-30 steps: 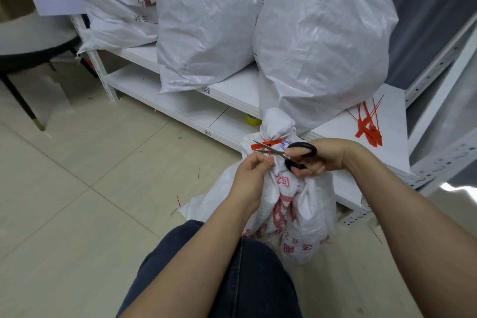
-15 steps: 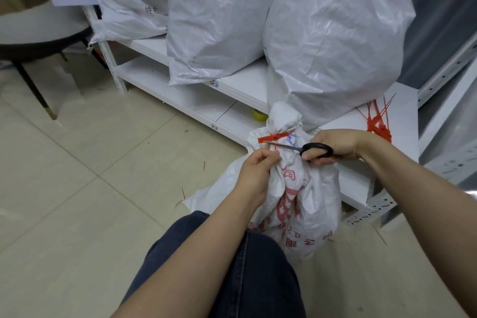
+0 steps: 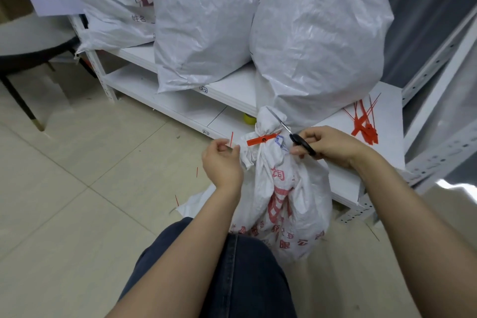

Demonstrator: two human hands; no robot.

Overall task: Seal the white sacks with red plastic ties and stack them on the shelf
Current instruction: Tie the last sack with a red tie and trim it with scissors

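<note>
A white sack (image 3: 284,199) with red print stands on the floor between my knee and the shelf (image 3: 232,90). Its neck is cinched by a red plastic tie (image 3: 260,140). My left hand (image 3: 223,162) is just left of the neck, thumb and finger pinching a thin red cut-off strip (image 3: 231,139). My right hand (image 3: 333,146) holds black-handled scissors (image 3: 296,138), blades pointing up and left against the sack's bunched top. Three filled white sacks (image 3: 320,41) stand on the shelf behind.
A bundle of spare red ties (image 3: 364,124) lies on the shelf's right end. Thin red offcuts (image 3: 177,200) lie on the tiled floor. A yellow roll (image 3: 249,119) sits on the lower shelf. A dark-legged table (image 3: 28,44) stands at left, a metal rack upright (image 3: 438,152) at right.
My left hand let go of the sack's neck and moved left, now pinching a cut-off strip of tie. The scissors swung away from the tie, blades now tilted upward.
</note>
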